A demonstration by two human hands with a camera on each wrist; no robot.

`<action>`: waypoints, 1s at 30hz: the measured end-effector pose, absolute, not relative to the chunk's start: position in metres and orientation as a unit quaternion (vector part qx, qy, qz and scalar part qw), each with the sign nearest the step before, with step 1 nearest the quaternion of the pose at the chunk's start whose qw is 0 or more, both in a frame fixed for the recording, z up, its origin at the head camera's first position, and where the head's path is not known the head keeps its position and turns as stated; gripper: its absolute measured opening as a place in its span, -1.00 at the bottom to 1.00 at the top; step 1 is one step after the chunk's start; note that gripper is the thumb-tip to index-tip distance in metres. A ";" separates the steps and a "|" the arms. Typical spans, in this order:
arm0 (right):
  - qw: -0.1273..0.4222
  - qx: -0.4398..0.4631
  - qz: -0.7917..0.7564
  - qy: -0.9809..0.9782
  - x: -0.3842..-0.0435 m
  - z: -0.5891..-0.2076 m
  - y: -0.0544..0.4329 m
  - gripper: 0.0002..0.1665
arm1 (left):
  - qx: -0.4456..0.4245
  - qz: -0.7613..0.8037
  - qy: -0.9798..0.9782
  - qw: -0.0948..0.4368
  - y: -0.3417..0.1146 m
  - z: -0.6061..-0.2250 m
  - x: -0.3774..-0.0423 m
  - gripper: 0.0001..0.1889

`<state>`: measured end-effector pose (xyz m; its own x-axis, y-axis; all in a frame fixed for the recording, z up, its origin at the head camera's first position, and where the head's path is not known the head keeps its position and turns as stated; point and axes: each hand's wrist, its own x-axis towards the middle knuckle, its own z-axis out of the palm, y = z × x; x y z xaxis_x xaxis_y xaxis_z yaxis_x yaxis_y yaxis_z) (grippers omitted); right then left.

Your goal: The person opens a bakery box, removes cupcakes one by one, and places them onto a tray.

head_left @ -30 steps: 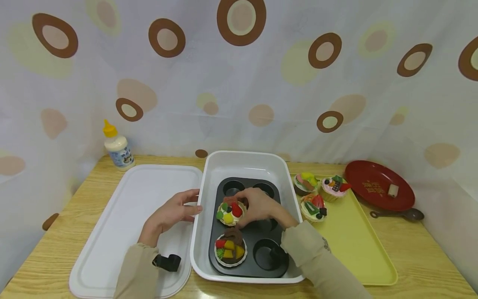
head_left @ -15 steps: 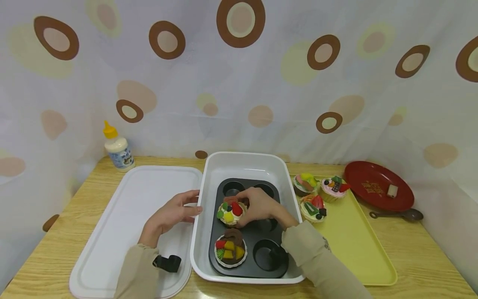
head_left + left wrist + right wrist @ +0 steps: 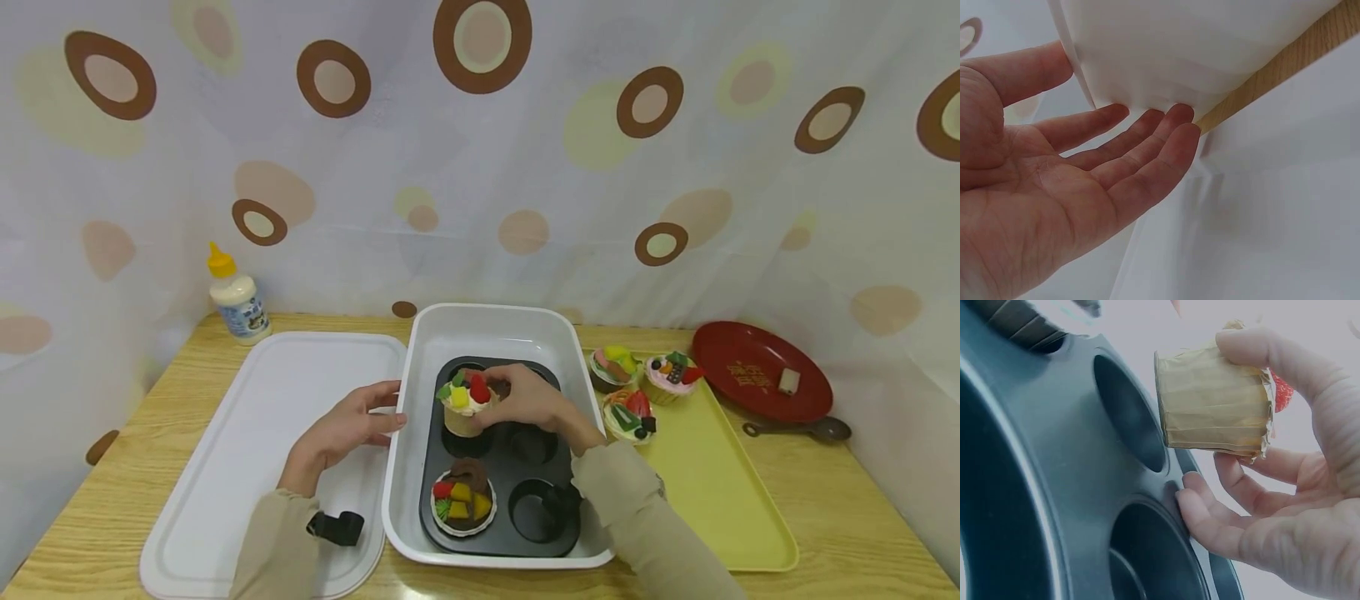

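My right hand (image 3: 528,397) pinches a toy cupcake (image 3: 465,407) with a tan paper wrapper and red, yellow and green fruit on top. In the right wrist view the cupcake (image 3: 1213,403) is out of its cup, close over the dark muffin tin (image 3: 1072,437). The tin (image 3: 501,492) lies in a deep white tray (image 3: 495,329). A chocolate cupcake (image 3: 463,504) with fruit pieces sits in the tin's near left cup. My left hand (image 3: 341,437) touches the white tray's left side; in the left wrist view its fingertips (image 3: 1179,114) rest on the tray wall (image 3: 1166,56).
A flat white tray (image 3: 285,433) lies at left, with a yellow-capped bottle (image 3: 240,300) behind it. On the right, a yellow tray (image 3: 712,475) bears several cupcakes (image 3: 671,375). Beyond are a red plate (image 3: 757,358) and a dark spoon (image 3: 825,430).
The right hand has lifted the fruit-topped cupcake up out of its cup in the muffin tin, tilting it slightly. The left hand has stayed in place.
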<state>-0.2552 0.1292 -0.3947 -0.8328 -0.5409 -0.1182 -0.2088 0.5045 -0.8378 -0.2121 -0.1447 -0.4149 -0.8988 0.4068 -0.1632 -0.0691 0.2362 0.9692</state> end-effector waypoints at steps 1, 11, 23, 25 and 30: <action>0.186 -0.215 -0.454 0.844 -0.255 -0.394 0.130 -0.31 | 0.112 0.609 0.761 0.195 -0.145 -0.415 -0.212 -0.36; 0.208 -0.140 -0.587 0.770 -0.252 -0.386 0.134 -0.34 | 0.121 0.611 0.757 0.199 -0.143 -0.416 -0.214 -0.36; 0.195 -0.158 -0.610 0.751 -0.242 -0.356 0.156 -0.27 | 0.122 0.609 0.760 0.194 -0.143 -0.417 -0.214 -0.37; 0.187 -0.160 -0.596 0.764 -0.241 -0.351 0.163 -0.26 | 0.120 0.608 0.761 0.193 -0.144 -0.417 -0.214 -0.37; 0.158 -0.154 -0.560 0.799 -0.236 -0.338 0.181 -0.21 | 0.115 0.606 0.763 0.192 -0.146 -0.417 -0.212 -0.36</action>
